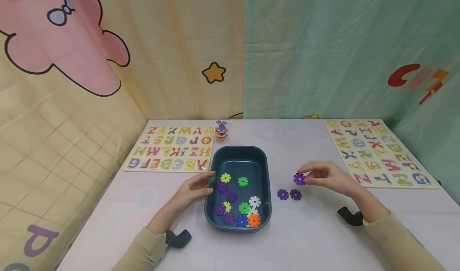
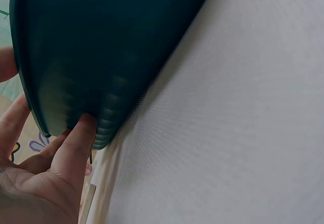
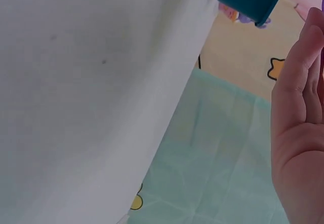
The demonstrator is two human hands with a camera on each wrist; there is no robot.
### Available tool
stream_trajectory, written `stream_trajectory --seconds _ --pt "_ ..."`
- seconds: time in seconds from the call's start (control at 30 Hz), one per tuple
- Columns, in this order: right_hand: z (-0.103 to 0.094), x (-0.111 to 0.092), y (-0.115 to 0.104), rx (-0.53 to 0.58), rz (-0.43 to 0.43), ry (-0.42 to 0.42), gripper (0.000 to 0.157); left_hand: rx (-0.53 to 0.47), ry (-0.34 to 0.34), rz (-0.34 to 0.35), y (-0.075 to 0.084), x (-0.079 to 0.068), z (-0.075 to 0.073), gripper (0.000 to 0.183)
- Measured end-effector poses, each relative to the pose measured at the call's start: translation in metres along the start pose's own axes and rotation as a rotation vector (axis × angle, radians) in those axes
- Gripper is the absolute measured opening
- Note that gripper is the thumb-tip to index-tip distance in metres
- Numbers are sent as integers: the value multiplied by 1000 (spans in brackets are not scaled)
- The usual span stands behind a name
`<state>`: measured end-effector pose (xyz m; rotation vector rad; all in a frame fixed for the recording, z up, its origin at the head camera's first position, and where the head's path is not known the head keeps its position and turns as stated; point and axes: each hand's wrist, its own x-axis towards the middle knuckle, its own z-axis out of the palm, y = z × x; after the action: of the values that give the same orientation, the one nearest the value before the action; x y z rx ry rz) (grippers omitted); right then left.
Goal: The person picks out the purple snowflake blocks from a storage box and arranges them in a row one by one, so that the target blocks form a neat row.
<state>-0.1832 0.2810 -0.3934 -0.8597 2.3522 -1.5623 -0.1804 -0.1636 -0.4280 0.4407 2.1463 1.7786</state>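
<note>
a person's two bare hands, in beige sleeves [image 1: 402, 239], are over a white table [image 1: 305, 239]. the right hand [image 1: 328, 177] pinches one purple disc [image 1: 299, 179] — a small, flower-like piece with notches round its edge — between thumb and fingertips, a narrow grip, to the right of the tray. just below it, two more purple discs [image 1: 282, 194] lie side by side on the table. the left hand [image 1: 190, 192] holds the left side of a dark teal tray [image 1: 238, 165]; the left wrist view shows a digit pressed to the outer wall and other fingertips at the rim. the tray is a deep rectangle with rounded corners, set near the middle of the table. loose notched discs [image 1: 244, 208] lie in it, mostly toward the near end: purple, green, yellow, white, blue and orange, some overlapping. beyond the tray's far left corner stands a small purple rabbit-eared figure [image 1: 221, 130]. a pale board of colourful alphabet letters [image 1: 172, 149] lies at the far left, and a second letter board [image 1: 381, 153] at the far right. behind hang curtains — one cream [image 1: 172, 51], with an orange star and a large pink cartoon shape, the other pale green [image 1: 312, 51].
</note>
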Motion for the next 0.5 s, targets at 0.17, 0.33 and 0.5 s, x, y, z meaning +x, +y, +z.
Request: stream_trajectory --seconds 0.17,0.33,0.5 --pt "-4 -13 9 18 43 -30 26 -1 5 -6 -2 0 0 56" --pt "-8 -19 18 -1 51 -83 27 -1 4 -7 -3 1 0 56" --pt "-11 -22 25 -17 112 -138 28 -4 1 -2 -4 1 -1 57"
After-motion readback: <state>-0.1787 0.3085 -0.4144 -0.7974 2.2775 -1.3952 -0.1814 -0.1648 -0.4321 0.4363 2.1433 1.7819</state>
